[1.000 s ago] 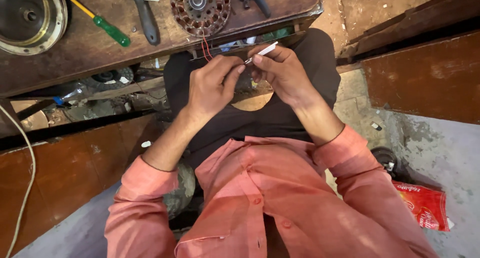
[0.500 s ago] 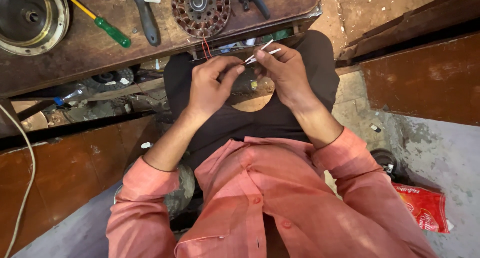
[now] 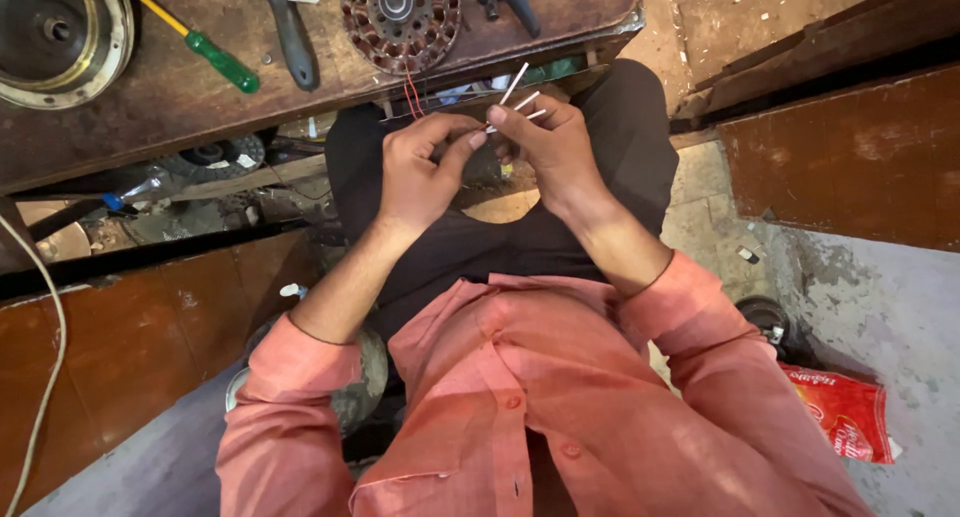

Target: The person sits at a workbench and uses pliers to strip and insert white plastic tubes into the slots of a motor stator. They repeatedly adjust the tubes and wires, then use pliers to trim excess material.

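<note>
While I look down past the salmon-pink shirt (image 3: pixel 560 397), I take the round wound stator (image 3: pixel 401 17) on the worn wooden table (image 3: pixel 150 107) as my landmark: a dark ring of copper-coloured coils around a grey metal hub, its far edge cut off by the top of the frame. Thin red wires (image 3: pixel 410 95) drop from its near edge, over the table's rim, toward my hands just below it.

My left hand (image 3: pixel 420 172) is curled, thumb and forefinger pinched together on something fine; I cannot make out whether it is the wire end itself. My right hand (image 3: pixel 550 147), touching the left, grips slim white sleeves (image 3: pixel 520 92), stiff little tubes that fan out from the fingertips up toward the stator.

Left of the stator lies a dark, smooth tool handle (image 3: pixel 292 37), then a screwdriver (image 3: pixel 200 42) with a green grip and yellow shaft, then a heavy, dull metal round housing (image 3: pixel 60 27), partly cropped at the corner. Right of the stator another dark handle (image 3: pixel 515 2) shows only in part.

Under the table, below and left of the stator, the clutter is shadowed and hard to read. Far below and right of it, a crumpled red packet (image 3: pixel 845 412) lies on the rough grey floor (image 3: pixel 890 307).
</note>
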